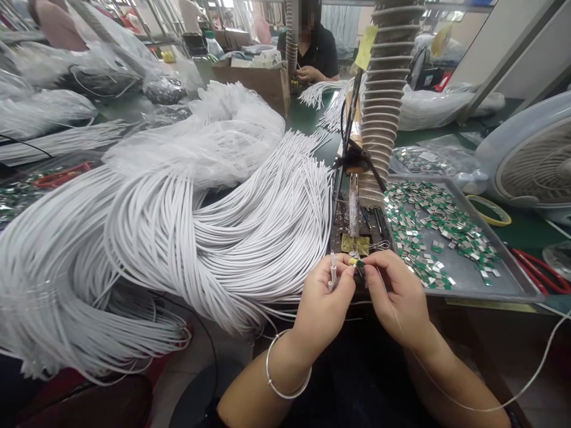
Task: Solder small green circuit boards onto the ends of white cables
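My left hand [328,297] is closed, with short white cable ends [332,274] sticking up between its fingers. Its thumb and forefinger meet a small yellow-and-green piece at the fingertips. My right hand [399,297] pinches the green end of that piece, a small circuit board [360,263]. A thin silvery wire, apparently solder wire [397,318], runs from the right fingers along the forearm. Just above the fingertips a soldering iron [354,211] points down, its tip near a yellowish sponge pad [355,244]. Exactly where the wires meet the board is hidden by my fingers.
A large bundle of white cables [232,238] spreads over the left side, partly under plastic wrap [209,131]. At right lies a grey tray [521,285] of small green boards. A ribbed hose [386,101] hangs ahead. A fan [535,154] and red-handled pliers [535,270] are at right. A co-worker [328,50] sits opposite.
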`<state>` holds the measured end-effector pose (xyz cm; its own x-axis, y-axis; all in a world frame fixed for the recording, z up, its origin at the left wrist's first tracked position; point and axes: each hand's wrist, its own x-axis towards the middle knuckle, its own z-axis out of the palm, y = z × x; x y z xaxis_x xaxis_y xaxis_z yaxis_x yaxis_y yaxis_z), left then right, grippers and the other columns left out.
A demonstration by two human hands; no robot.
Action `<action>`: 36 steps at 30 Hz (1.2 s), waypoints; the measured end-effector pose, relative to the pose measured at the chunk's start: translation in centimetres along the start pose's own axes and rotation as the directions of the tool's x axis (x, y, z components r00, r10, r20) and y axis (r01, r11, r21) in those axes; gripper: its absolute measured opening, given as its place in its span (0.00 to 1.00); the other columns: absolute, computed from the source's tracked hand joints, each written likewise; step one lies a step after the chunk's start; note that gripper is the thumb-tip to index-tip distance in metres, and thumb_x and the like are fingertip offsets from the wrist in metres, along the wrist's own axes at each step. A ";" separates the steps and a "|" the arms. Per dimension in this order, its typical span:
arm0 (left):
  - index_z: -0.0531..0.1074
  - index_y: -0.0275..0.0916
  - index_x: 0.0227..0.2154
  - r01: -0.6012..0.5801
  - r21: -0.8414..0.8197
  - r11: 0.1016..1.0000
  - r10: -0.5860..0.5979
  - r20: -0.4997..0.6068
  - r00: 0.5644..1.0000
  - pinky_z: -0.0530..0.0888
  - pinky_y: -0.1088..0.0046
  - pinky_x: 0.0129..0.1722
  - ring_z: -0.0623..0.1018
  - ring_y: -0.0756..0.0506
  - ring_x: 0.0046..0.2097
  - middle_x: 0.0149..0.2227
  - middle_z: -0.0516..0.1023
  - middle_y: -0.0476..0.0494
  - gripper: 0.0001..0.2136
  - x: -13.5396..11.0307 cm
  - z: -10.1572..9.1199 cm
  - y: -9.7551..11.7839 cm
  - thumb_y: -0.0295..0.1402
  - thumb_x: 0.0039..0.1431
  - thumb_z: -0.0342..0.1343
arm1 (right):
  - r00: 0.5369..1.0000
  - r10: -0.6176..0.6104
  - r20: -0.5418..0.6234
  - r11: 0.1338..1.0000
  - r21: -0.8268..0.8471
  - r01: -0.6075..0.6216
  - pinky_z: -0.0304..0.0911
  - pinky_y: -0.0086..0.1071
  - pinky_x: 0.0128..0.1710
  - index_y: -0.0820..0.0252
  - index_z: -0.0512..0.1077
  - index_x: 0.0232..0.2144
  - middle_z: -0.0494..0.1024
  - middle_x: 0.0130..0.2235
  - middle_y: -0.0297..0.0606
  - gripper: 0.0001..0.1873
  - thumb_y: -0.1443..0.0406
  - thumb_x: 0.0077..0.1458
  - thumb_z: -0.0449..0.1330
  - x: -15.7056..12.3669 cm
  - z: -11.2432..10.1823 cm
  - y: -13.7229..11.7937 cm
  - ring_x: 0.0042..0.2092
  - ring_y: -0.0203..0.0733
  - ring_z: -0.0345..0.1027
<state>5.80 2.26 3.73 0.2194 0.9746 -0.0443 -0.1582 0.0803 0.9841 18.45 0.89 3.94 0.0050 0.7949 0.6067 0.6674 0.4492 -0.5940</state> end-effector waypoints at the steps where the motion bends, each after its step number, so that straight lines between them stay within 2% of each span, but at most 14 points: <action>1: 0.65 0.38 0.25 -0.003 0.001 1.000 0.003 0.000 1.000 0.67 0.77 0.36 0.69 0.52 0.34 0.35 0.71 0.48 0.06 0.0 0.0 0.0 0.30 0.57 0.50 | 1.000 0.001 0.000 1.000 0.005 -0.001 0.64 0.28 0.29 0.60 0.67 0.32 0.71 0.28 0.34 0.06 0.72 0.56 0.52 0.0 0.0 0.0 0.30 0.34 0.66; 4: 0.64 0.38 0.25 -0.009 0.002 1.000 0.009 -0.005 1.000 0.67 0.77 0.37 0.70 0.52 0.35 0.34 0.71 0.47 0.06 -0.1 0.1 0.1 0.29 0.57 0.50 | 1.000 -0.002 -0.004 1.000 0.015 0.002 0.65 0.28 0.28 0.60 0.68 0.33 0.71 0.28 0.35 0.06 0.72 0.56 0.52 -0.2 0.2 0.1 0.30 0.35 0.67; 8: 0.64 0.37 0.24 0.009 -0.047 0.999 -0.009 0.000 1.000 0.68 0.75 0.39 0.72 0.51 0.35 0.34 0.71 0.47 0.07 0.1 0.2 0.3 0.29 0.57 0.50 | 0.999 -0.024 -0.046 0.999 0.026 0.026 0.68 0.29 0.27 0.60 0.68 0.42 0.73 0.34 0.37 0.13 0.74 0.56 0.50 -0.8 0.5 0.5 0.29 0.34 0.68; 12: 0.65 0.37 0.25 0.040 -0.032 0.999 -0.041 -0.036 0.999 0.68 0.76 0.39 0.70 0.51 0.36 0.35 0.71 0.47 0.06 0.2 0.1 0.5 0.29 0.57 0.50 | 0.988 -0.082 -0.128 0.996 0.010 0.084 0.72 0.34 0.32 0.58 0.67 0.47 0.73 0.42 0.43 0.18 0.75 0.56 0.50 -1.6 0.8 0.9 0.38 0.39 0.71; 16: 0.65 0.37 0.26 0.064 -0.026 0.998 -0.065 -0.040 0.997 0.67 0.78 0.37 0.69 0.52 0.34 0.33 0.70 0.49 0.05 0.4 0.1 0.4 0.30 0.57 0.50 | 0.966 -0.128 -0.226 0.992 -0.010 0.129 0.73 0.38 0.37 0.58 0.66 0.49 0.73 0.43 0.44 0.20 0.76 0.55 0.51 -2.4 1.3 1.0 0.41 0.42 0.72; 20: 0.65 0.38 0.26 0.070 -0.022 0.997 -0.071 -0.040 0.997 0.67 0.79 0.35 0.68 0.53 0.33 0.32 0.69 0.50 0.06 0.4 0.1 0.4 0.31 0.58 0.51 | 0.960 -0.118 -0.254 0.991 0.037 0.132 0.73 0.37 0.38 0.58 0.67 0.46 0.75 0.40 0.41 0.19 0.77 0.54 0.51 -2.5 1.6 0.7 0.41 0.41 0.73; 25: 0.64 0.37 0.25 0.076 -0.032 0.997 -0.078 -0.042 0.996 0.67 0.80 0.35 0.68 0.54 0.32 0.32 0.69 0.51 0.07 0.2 0.0 0.8 0.30 0.57 0.51 | 0.957 -0.153 -0.246 0.988 -0.036 0.149 0.72 0.35 0.40 0.60 0.70 0.40 0.76 0.38 0.41 0.14 0.76 0.54 0.52 -2.1 1.6 0.4 0.42 0.39 0.72; 36: 0.63 0.38 0.24 0.067 -0.067 0.996 -0.069 -0.022 0.997 0.67 0.81 0.34 0.67 0.54 0.32 0.29 0.67 0.52 0.07 0.3 -0.1 0.8 0.31 0.58 0.51 | 0.950 -0.172 -0.261 0.985 -0.059 0.162 0.72 0.36 0.40 0.60 0.70 0.41 0.76 0.39 0.42 0.14 0.76 0.53 0.54 -2.2 1.8 0.7 0.42 0.40 0.72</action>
<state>5.65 2.63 4.48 0.2084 0.9712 -0.1157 -0.2070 0.1594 0.9653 17.53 0.15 1.25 0.0841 0.5711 0.8166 0.7023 0.5473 -0.4551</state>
